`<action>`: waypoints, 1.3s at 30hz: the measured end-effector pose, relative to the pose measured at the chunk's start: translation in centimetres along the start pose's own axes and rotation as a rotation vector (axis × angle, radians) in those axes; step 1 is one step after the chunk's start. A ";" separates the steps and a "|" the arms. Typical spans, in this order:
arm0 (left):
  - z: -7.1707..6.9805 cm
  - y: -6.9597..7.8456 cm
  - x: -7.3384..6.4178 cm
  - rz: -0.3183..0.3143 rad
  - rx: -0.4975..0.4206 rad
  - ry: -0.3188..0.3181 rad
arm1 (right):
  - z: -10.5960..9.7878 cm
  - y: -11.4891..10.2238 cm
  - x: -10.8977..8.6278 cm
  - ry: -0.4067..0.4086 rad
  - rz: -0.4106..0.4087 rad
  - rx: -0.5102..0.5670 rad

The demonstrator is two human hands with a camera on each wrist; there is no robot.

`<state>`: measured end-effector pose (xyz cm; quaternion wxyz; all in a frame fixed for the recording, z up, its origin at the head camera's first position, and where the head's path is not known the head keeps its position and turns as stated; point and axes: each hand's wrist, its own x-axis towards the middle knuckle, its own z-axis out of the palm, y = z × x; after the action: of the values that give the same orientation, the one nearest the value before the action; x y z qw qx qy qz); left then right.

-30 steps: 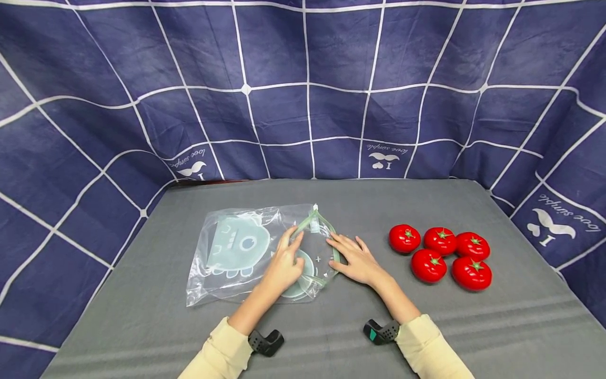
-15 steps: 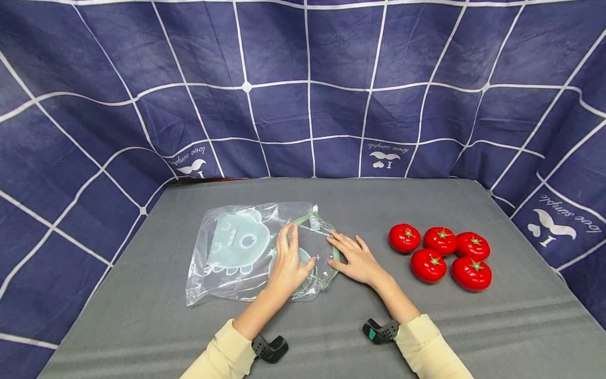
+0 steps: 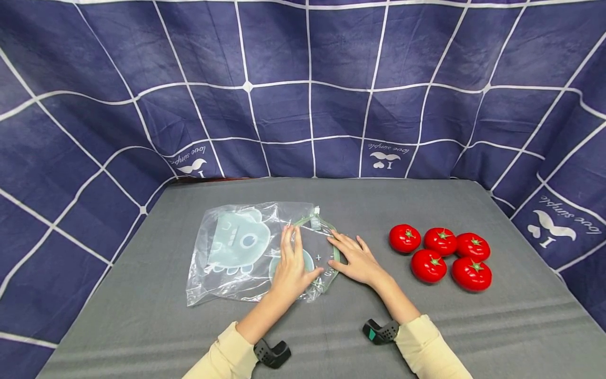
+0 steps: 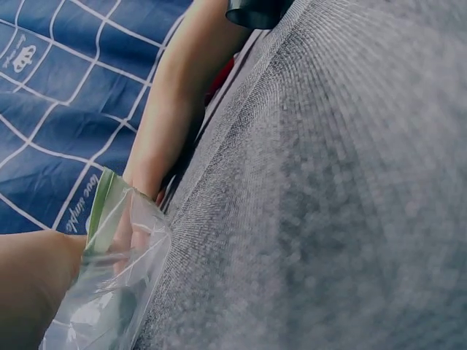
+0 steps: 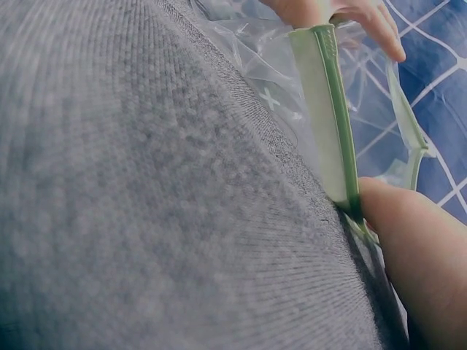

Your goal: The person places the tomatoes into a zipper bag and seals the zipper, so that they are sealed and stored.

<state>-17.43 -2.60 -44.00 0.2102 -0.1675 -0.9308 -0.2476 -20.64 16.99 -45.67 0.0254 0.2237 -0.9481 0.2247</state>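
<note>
Both spread wide, my left hand [image 3: 291, 262], straighter-fingered than a second ago, and my right hand [image 3: 356, 260] seemingly keep the bag [image 3: 241, 242] gaping

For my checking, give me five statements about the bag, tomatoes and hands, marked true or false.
1. Five red tomatoes lie on the grey cloth. True.
2. The tomatoes are inside the clear bag. False: they lie outside it, to its right.
3. The right hand is nearer the tomatoes than the left hand. True.
4. Green strips edge the bag's mouth. True.
5. The left hand holds a tomato. False: it is at the bag's mouth.
</note>
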 end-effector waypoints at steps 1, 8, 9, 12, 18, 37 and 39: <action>0.0 -0.1 0.0 0.009 0.003 0.006 | 0.1 0.0 0.0 0.012 -0.006 0.002; 0.0 -0.3 -0.2 0.072 0.083 0.031 | 0.1 0.0 -0.1 0.037 -0.015 0.011; -0.1 -0.3 -0.2 0.088 0.110 0.038 | 0.0 0.0 -0.1 0.025 -0.007 0.019; -0.4 -0.4 -0.1 0.156 0.177 0.077 | -0.2 -0.1 0.0 -0.018 0.021 0.010; -1.2 -0.4 0.0 0.312 0.226 0.141 | -0.4 -0.3 0.1 -0.055 0.048 0.002; -1.9 0.8 -0.5 0.167 0.512 0.002 | -0.5 -0.3 0.1 -0.053 0.045 0.002; -1.9 1.1 -0.6 0.071 0.549 -0.041 | -0.4 -0.3 0.1 -0.047 0.039 0.001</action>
<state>-15.90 -2.86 -42.34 0.2373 -0.1417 -0.9607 0.0249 -20.58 16.89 -45.12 -0.0012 0.2106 -0.9524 0.2205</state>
